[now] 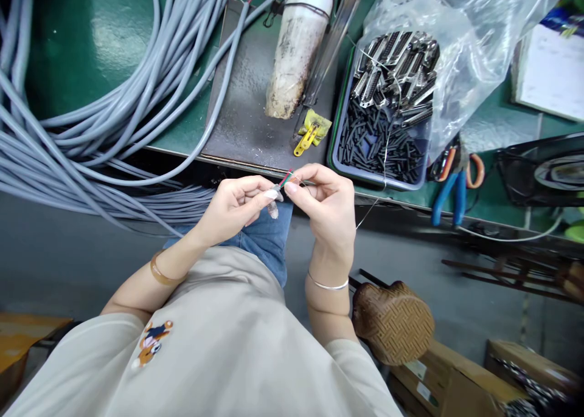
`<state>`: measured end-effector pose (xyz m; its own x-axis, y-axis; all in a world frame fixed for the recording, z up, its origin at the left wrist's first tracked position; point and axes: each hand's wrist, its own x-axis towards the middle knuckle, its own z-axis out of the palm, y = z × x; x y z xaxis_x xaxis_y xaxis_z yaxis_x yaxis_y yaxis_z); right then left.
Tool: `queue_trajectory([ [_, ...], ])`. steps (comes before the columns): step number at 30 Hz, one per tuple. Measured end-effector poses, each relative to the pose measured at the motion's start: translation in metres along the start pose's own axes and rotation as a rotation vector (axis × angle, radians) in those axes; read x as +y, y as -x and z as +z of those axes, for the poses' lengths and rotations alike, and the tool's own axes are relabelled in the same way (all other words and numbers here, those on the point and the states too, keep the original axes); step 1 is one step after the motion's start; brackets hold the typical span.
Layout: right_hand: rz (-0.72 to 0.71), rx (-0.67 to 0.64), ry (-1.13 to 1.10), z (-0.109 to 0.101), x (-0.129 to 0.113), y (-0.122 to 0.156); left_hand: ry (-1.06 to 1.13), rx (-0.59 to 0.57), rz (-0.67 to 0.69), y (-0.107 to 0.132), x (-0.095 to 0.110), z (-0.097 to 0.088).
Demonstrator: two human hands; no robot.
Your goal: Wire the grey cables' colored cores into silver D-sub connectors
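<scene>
A: What do the two hands hold?

B: Above a person's denim-clad lap (269,241), the left hand (241,203) pinches a grey stub (277,188) from which a few coloured wires (286,177) rise, red and green among them. Opposite, the right hand (326,204) has thumb and forefinger closed on the wires; the fingertips hide exactly which strand.

A: How would they handle?

B: Light and pliable, by their looks, with fine strands that could bend or snap under a hard tug. The stub appears the steadier place to grip; the wires call for a fingertip touch.

A: And the room around them?

B: The wires sit just short of the bench edge (246,164), a lip to mind. Beyond it, a dark board (246,107) gives working surface up to a yellow clip (306,140). At right, a blue bin (378,181) of black pieces (378,140) and metal connectors (401,58) crowds the edge, blue-handled pliers (460,192) just beside. Grey cables (109,131) sprawl across the left; farther back, a stained white tube (301,46) narrows the reach.
</scene>
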<state>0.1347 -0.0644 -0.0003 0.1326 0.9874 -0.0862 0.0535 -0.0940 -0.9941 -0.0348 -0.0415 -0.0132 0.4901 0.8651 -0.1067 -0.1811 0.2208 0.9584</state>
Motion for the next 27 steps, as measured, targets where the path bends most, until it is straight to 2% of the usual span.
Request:
queue_trajectory([
  [8,-0.004,-0.006,0.017,0.000,-0.002,0.000,0.008,-0.016,-0.013,0.002,-0.007,-0.001],
  [17,-0.047,0.044,-0.013,0.007,0.000,0.002,0.204,-0.048,-0.041,0.003,-0.013,-0.003],
  [27,0.011,0.009,-0.156,0.011,0.004,-0.001,0.315,-0.087,-0.124,0.003,-0.012,-0.008],
])
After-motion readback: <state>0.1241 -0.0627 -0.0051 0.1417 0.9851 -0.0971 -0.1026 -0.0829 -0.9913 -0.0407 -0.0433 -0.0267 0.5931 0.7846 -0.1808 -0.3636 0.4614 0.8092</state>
